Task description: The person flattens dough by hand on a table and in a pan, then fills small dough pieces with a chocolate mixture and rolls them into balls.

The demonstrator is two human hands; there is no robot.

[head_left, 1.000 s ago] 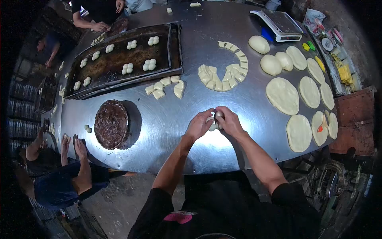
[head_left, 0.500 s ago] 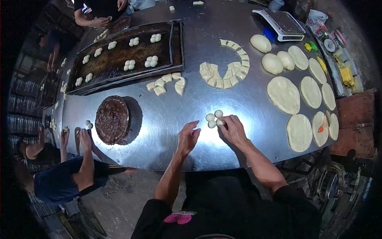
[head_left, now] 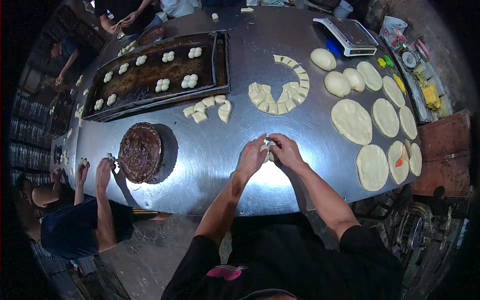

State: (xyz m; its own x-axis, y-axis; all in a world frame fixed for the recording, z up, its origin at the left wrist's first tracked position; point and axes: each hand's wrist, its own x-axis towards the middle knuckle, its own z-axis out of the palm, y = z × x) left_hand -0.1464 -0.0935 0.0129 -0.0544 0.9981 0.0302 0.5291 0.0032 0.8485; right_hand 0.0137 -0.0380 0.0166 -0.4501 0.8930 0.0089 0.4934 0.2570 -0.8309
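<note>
Between my two hands sits a small cluster of smooth white dough balls (head_left: 270, 155) on the metal table, partly hidden by fingers. My left hand (head_left: 251, 157) curls round its left side, while my right hand (head_left: 287, 151) closes on it from the right. The fingertips of both hands nearly meet at the cluster's far side. Beyond them lies a curved strip of cut dough pieces (head_left: 277, 107). A few loose dough pieces (head_left: 200, 110) rest to its left, below the tray.
A dark baking tray (head_left: 145, 65) holds several clusters of dough balls. A round pan of dark brown paste (head_left: 140, 152) stands at left. Flat dough rounds (head_left: 351, 121) and a scale (head_left: 350, 37) occupy the right. Co-workers' hands (head_left: 103, 172) work along the left edge.
My left hand has come in from the left to the dough balls, and my right hand has shifted slightly up and left. Both now enclose the cluster. A co-worker's hands at the top have risen.
</note>
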